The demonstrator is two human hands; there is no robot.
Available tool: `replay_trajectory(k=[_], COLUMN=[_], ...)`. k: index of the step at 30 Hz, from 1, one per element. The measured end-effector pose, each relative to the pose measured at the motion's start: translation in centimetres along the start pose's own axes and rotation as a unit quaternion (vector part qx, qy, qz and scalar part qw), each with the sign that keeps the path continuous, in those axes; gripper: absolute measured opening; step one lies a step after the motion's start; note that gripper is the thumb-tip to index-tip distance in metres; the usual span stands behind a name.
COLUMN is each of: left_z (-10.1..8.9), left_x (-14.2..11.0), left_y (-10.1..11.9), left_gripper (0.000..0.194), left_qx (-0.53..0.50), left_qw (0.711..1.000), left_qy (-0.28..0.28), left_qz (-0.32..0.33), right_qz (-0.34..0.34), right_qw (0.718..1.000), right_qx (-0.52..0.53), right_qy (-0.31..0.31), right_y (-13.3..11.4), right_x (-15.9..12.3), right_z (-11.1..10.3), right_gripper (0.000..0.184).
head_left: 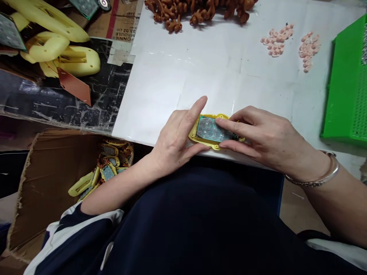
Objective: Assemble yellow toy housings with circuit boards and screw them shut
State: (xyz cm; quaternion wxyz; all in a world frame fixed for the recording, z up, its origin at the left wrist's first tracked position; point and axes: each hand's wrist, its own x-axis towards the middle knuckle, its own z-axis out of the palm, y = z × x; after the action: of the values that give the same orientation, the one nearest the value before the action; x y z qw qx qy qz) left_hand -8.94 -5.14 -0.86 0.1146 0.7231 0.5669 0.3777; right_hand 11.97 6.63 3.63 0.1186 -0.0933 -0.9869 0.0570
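Observation:
At the front edge of the white table lies a yellow plastic toy housing (194,133) with a green circuit board (210,129) set inside it. My left hand (179,133) grips the housing's left end, its thumb along the near rim and the index finger raised. From the right, my right hand (255,131) pinches the other end, with one fingertip on the board and the thumb at the near rim. A dark part shows at the board's right end, partly hidden by my right fingers.
Brown plastic pieces (200,11) lie at the back. Two piles of small pink parts (276,40) sit right of centre, beside a green basket (338,88). Yellow shells (83,63) and boards lie at the left. Below, a cardboard box (57,164) holds several assembled pieces.

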Motion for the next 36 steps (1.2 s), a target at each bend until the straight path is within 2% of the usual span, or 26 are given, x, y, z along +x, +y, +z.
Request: replay_trajectory(k=[5,11,14,32,36], left_z=[0.03,0.00,-0.01,0.19,0.11], left_x=[0.00,0.03,0.01,-0.10,-0.08], left_y=[-0.07,-0.07,-0.03,-0.45,-0.25], left_gripper=[0.073,0.073,0.074,0.078,0.076], left_qx=[-0.003,0.007,0.007,-0.007,0.003], left_qw=[1.000,1.000,1.000,1.000,1.000], left_qy=[0.010,-0.001,0.001,0.002,-0.004], left_qz=[0.010,0.002,0.001,0.012,0.006], right_qz=[-0.017,0.000,-0.014,-0.024,-0.013], right_qw=[0.999,0.999,0.999,0.999,1.000], right_qx=[-0.012,-0.005,-0.009,-0.012,-0.008], right_qy=[0.032,0.037,0.043,0.020,-0.013], right_y=[0.02,0.03,0.03,0.18,0.10], right_x=[-0.02,-0.25,-0.17,0.03,0.13], right_z=[0.16,0.39,0.36,0.12,-0.13], right_gripper=[0.035,0.033,0.033,0.034,0.039])
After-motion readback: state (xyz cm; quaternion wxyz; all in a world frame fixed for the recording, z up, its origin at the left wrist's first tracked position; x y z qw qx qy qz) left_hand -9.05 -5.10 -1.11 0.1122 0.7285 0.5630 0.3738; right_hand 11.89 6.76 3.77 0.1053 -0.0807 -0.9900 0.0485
